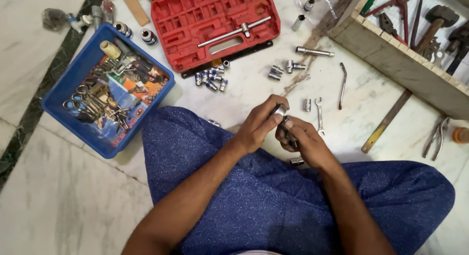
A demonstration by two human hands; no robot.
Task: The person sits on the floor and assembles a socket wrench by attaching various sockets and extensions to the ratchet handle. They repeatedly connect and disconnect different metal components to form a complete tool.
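silver socket [280, 110] up over the lap, pinched in left hand [258, 127] grip | right hand [304, 140] grip wrapped round a dark tool, touching the socket | loose sockets [211, 79] just past on floor | red case [215, 25] open, blue bin [105, 91] off left

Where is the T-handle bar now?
In the head view, the T-handle bar lies inside the open red case, upper middle, right of the blue bin.
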